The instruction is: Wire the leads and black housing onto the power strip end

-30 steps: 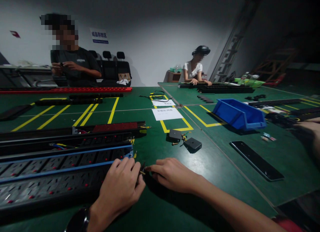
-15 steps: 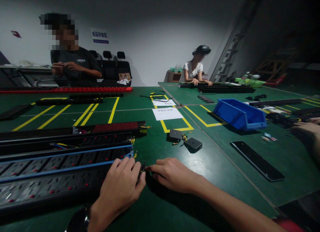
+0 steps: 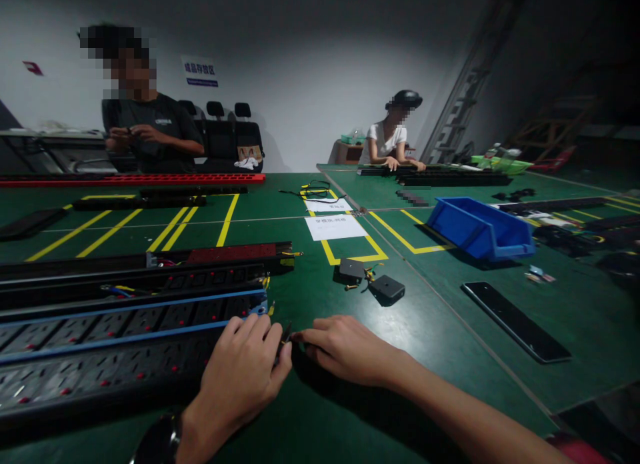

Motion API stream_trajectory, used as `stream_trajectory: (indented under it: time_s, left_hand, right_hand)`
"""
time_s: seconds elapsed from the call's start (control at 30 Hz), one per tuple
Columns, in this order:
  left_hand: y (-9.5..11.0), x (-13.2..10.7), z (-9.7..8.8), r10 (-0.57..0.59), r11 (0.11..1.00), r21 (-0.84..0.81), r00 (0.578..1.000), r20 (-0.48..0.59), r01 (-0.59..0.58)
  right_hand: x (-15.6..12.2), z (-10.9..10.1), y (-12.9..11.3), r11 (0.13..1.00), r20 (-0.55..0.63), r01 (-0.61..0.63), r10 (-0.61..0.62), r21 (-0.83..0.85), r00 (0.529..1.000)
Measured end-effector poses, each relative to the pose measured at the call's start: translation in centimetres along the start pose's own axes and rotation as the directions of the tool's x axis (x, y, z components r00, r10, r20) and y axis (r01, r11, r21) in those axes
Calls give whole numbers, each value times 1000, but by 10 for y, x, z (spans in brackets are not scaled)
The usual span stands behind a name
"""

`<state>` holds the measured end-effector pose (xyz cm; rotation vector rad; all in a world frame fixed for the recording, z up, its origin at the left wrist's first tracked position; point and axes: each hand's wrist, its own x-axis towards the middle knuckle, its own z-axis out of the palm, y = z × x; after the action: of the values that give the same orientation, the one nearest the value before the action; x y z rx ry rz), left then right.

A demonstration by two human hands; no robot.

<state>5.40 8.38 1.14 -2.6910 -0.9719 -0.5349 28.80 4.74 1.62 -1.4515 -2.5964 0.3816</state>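
Observation:
My left hand [image 3: 245, 364] is wrapped over the right end of the nearest power strip [image 3: 115, 371], a long black bar with a row of sockets and red dots. A small dark end piece [image 3: 286, 334] shows by its thumb and index finger. From the right, my right hand [image 3: 345, 351] meets this end with fingers pinched together; whatever is in them is too small to make out. Behind the near strip lies a blue-edged power strip [image 3: 165, 319], with a yellow wire at its end.
Further back lie more black strips [image 3: 220, 277] with loose wires. Two small black boxes [image 3: 387, 289] joined by wires, a dark phone-like slab [image 3: 515, 323] and a blue bin [image 3: 480, 231] stand to the right. Paper labels [image 3: 335, 228] lie mid-table. Two people work across the table.
Both my hands stay in nearly the same place at the strip's end. Another person's hand at the far right edge has left the view.

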Motion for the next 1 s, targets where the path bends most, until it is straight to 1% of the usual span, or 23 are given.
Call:
stream_trajectory:
  time_s: [0.23, 0.73, 1.0]
  left_hand:
    - [-1, -1, 1, 2, 1000, 2, 1000, -1, -2]
    - [0, 0, 0, 6, 1000, 4, 1000, -7, -6]
    - [0, -1, -2, -32, 999, 23, 998, -51, 33]
  right_hand:
    - [1, 0, 0, 1000, 14, -5, 5, 8, 1000]
    - [0, 1, 1, 1000, -8, 2, -2, 18, 1000]
    - [0, 1, 0, 1000, 9, 4, -4, -8, 1000]
